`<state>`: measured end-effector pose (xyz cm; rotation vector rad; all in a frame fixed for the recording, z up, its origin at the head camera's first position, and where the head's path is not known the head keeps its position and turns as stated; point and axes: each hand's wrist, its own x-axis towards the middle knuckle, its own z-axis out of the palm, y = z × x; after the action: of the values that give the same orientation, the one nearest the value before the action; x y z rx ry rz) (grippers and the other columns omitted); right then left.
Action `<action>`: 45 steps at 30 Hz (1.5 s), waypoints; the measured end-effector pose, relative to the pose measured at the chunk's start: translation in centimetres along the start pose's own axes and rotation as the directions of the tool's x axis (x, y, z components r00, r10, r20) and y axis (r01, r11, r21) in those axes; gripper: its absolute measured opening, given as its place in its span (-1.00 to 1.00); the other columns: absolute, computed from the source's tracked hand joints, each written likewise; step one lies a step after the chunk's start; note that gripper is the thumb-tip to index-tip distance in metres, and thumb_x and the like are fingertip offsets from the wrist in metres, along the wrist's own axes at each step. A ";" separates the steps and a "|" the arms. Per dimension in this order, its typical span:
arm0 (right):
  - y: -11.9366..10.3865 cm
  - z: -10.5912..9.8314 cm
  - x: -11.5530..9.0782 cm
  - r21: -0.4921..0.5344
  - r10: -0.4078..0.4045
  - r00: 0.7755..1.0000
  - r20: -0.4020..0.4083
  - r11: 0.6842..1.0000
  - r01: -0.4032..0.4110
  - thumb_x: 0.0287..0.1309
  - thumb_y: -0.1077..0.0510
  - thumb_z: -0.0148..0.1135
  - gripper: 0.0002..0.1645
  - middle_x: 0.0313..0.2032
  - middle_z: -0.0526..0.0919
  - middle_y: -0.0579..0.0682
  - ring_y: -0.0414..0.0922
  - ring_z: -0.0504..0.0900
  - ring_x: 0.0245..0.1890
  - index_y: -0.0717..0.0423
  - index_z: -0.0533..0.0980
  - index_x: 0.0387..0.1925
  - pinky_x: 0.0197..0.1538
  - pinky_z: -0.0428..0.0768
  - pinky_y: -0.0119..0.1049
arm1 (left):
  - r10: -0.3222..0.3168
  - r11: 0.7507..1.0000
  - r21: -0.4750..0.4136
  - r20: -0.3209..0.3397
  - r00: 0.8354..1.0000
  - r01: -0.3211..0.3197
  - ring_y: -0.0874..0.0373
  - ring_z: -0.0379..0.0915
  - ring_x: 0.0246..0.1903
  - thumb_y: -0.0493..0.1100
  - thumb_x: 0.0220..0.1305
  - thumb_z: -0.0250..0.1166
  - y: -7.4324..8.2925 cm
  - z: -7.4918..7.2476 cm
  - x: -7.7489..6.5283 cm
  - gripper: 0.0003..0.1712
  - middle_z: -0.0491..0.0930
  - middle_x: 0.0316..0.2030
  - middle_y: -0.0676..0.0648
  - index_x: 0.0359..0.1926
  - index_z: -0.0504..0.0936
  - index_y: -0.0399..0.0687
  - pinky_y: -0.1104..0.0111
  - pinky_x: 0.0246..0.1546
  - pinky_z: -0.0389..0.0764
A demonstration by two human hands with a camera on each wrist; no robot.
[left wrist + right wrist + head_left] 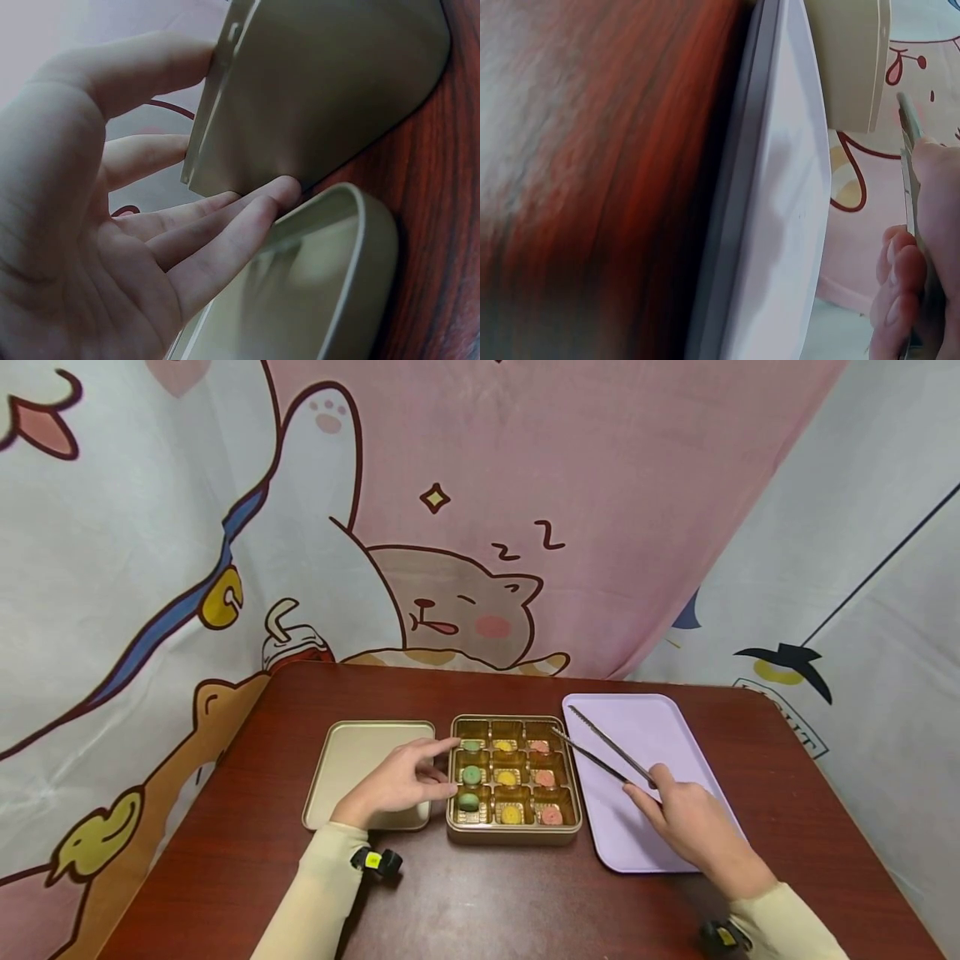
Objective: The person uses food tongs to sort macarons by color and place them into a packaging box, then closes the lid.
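A gold tin (517,837) with a divided gold insert sits mid-table, with green macarons (471,775) in the left column, yellow ones (507,778) in the middle and pink ones (551,815) on the right. My left hand (393,783) touches the tin's left side with extended fingers; the left wrist view shows fingertips against its wall (330,82). In my right hand (693,822) I hold metal tongs (611,745), their arms spread and nothing between the tips. One tip is over the tin's right edge, the other over the tray.
Left of the tin lies a gold lid (375,747), partly beneath my left hand. A lavender tray (637,856) lies to the right, under the tongs and right hand. Behind the wooden table (510,902) hangs a cartoon-printed cloth (637,485).
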<state>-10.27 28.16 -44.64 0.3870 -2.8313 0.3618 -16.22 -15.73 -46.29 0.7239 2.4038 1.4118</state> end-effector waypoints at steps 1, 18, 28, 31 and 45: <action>0.2 -0.1 -0.1 0.003 0.010 1.000 -0.001 1.000 -0.010 0.39 -0.08 0.37 -0.56 -0.74 0.37 -0.03 -0.08 0.37 -0.72 0.16 0.38 -0.24 -0.67 0.40 -0.11 | 0.001 1.000 0.000 0.000 1.000 -0.001 0.09 0.72 -0.11 -0.17 0.30 0.52 0.0 0.0 0.0 -0.09 0.40 0.34 -0.28 0.59 0.32 -0.07 0.42 -0.07 0.79; 5.2 -2.4 -3.2 -0.052 0.272 0.962 0.033 0.962 -0.270 0.49 -0.01 0.26 -0.46 -0.67 0.42 0.08 -0.02 0.40 -0.66 0.42 0.31 -0.03 -0.63 0.42 -0.13 | -0.001 1.000 -0.016 -0.007 1.000 0.001 0.08 0.72 -0.12 -0.18 0.29 0.53 0.0 0.0 0.0 -0.10 0.42 0.30 -0.27 0.58 0.34 -0.06 0.41 -0.08 0.79; 8.5 -3.8 -5.2 -0.078 0.493 0.858 0.142 0.870 -0.487 0.56 -0.14 0.11 -0.34 -0.57 0.48 0.27 0.12 0.47 -0.59 0.46 0.23 -0.08 -0.60 0.51 0.04 | -0.005 1.000 -0.006 -0.004 1.000 0.005 0.08 0.71 -0.10 -0.16 0.30 0.52 0.1 0.0 0.0 -0.09 0.41 0.34 -0.26 0.59 0.33 -0.06 0.42 -0.07 0.78; 9.4 -3.9 -5.9 -0.114 0.547 0.822 0.159 0.837 -0.535 0.58 -0.16 0.07 -0.33 -0.55 0.48 0.32 0.15 0.48 -0.58 0.47 0.21 -0.10 -0.58 0.53 0.10 | -0.002 1.000 -0.005 -0.004 1.000 0.002 0.08 0.71 -0.10 -0.16 0.30 0.52 0.1 0.0 0.0 -0.09 0.41 0.33 -0.26 0.59 0.32 -0.06 0.42 -0.06 0.78; 12.0 -3.8 -8.6 -0.255 0.671 0.718 0.187 0.739 -0.624 0.61 -0.09 0.01 -0.34 -0.51 0.50 0.40 0.22 0.57 -0.54 0.56 0.20 -0.13 -0.46 0.61 0.21 | 0.008 1.000 0.010 -0.008 1.000 -0.008 0.08 0.72 -0.10 -0.14 0.30 0.52 0.1 0.0 -0.1 -0.10 0.42 0.35 -0.27 0.58 0.33 -0.08 0.42 -0.07 0.78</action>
<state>-4.94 42.38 -46.10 -0.6904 -3.1469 0.1868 -16.13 -15.71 -46.18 0.7323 2.4181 1.4094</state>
